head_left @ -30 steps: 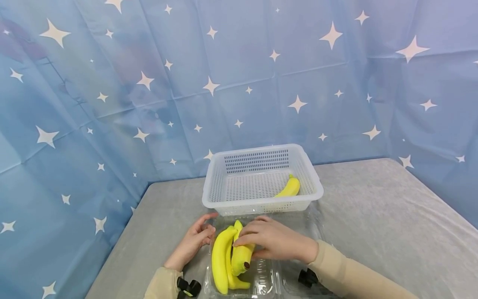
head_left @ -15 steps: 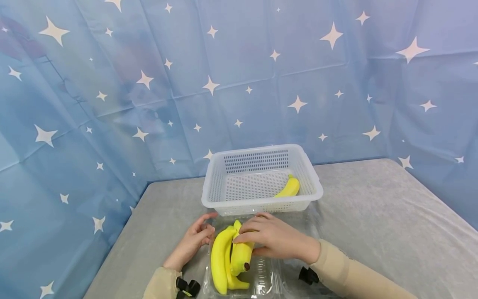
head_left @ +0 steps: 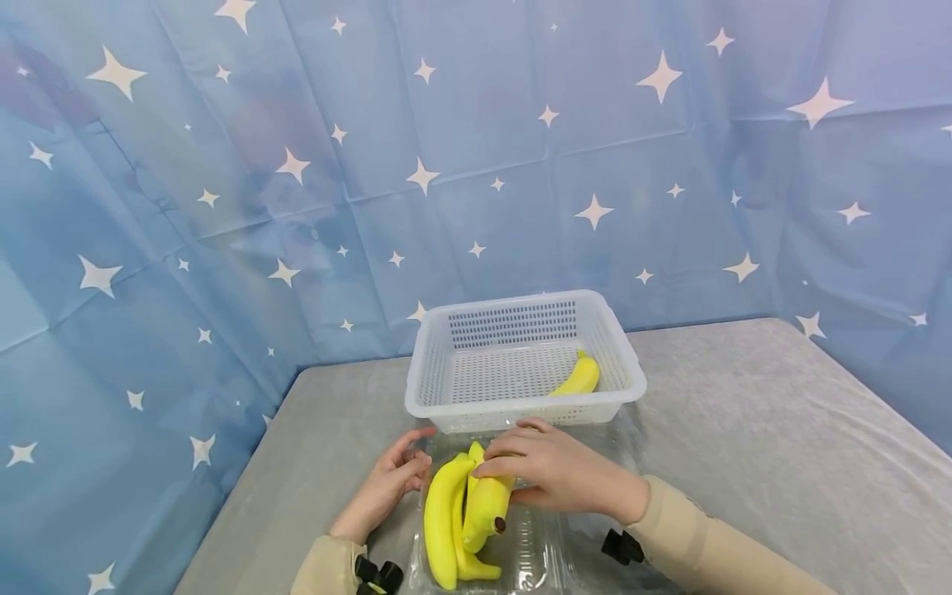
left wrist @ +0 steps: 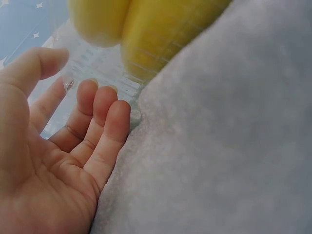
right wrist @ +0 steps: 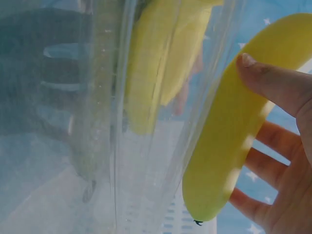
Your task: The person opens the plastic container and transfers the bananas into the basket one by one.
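From the head view we see our right hand (head_left: 554, 473) low in the middle of the frame, fingers curled over one banana (head_left: 487, 508) and lifting its upper end off the bunch (head_left: 443, 529) that lies in a clear tray (head_left: 531, 554) at the bottom edge. The right wrist view shows what the head view hides: the thumb (right wrist: 273, 80) pressed on the near side of that banana (right wrist: 234, 141) with the other fingers wrapped behind it, and the rest of the bunch (right wrist: 156, 63) blurred through the tray's clear wall (right wrist: 117, 146) at upper left. Our left hand (head_left: 387, 487) sits just left of the tray; only the left wrist view makes plain that its fingers (left wrist: 105, 122) are straight and relaxed, tips touching the tray's rim (left wrist: 122, 90), gripping nothing, with yellow fruit (left wrist: 156, 34) at the top of that frame. The two hands are apart, one on each side of the bunch. Everything rests on a grey cloth-covered table (head_left: 744, 413), and a blue curtain with white stars (head_left: 521, 149) fills the upper frame on all sides. Just beyond the tray, in the middle of the frame, stands a white slotted basket (head_left: 521, 405); one more banana (head_left: 576, 378) lies inside it against its right wall.
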Available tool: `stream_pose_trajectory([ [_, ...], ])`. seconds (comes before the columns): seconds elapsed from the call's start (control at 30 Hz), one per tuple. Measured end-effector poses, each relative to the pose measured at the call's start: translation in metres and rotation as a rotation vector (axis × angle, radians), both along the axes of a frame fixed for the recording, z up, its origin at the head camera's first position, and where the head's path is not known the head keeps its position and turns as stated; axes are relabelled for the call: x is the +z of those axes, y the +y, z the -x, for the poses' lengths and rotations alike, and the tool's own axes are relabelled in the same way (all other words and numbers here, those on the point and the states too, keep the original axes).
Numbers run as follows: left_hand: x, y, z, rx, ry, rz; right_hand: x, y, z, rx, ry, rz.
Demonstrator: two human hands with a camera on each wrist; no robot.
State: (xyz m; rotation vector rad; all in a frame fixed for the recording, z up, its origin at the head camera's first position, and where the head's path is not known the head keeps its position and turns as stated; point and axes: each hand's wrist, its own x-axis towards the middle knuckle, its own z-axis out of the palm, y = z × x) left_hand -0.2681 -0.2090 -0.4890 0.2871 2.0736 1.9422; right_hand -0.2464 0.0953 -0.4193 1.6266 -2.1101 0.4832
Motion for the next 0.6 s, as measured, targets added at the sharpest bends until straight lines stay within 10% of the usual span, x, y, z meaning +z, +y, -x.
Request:
stream_pose_trajectory([
  [0.6, -0.0007, -0.0009, 0.0003, -0.008, 0.002, -0.003, 0.0095, 0.007, 0.0023, -0.024, 0.002, 0.032],
])
